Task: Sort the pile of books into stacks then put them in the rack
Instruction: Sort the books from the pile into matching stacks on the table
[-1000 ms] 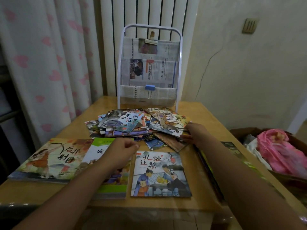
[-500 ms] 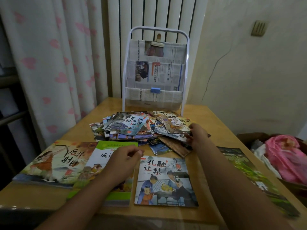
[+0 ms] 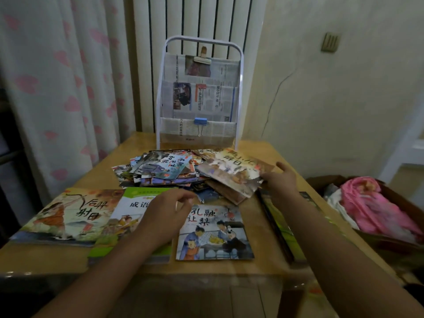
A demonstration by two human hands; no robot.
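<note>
Wooden table (image 3: 257,226): four sorted books, one pile (image 3: 165,171), one rack (image 3: 199,97).

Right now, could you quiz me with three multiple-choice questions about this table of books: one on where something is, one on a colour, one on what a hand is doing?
1. Where does the rack stand?
A. at the table's far edge, behind the pile of books
B. on the floor
C. at the near edge

2. What colour is the binder clip on the rack's lowest pocket?
A. red
B. blue
C. green

3. What is the right hand doing?
A. lying flat on the table
B. pointing at the curtain
C. gripping a picture book at the pile's right side

Answers: 1 A, the rack rises behind the pile; 2 B, the clip is blue; 3 C, its fingers hold the book's edge.
</note>
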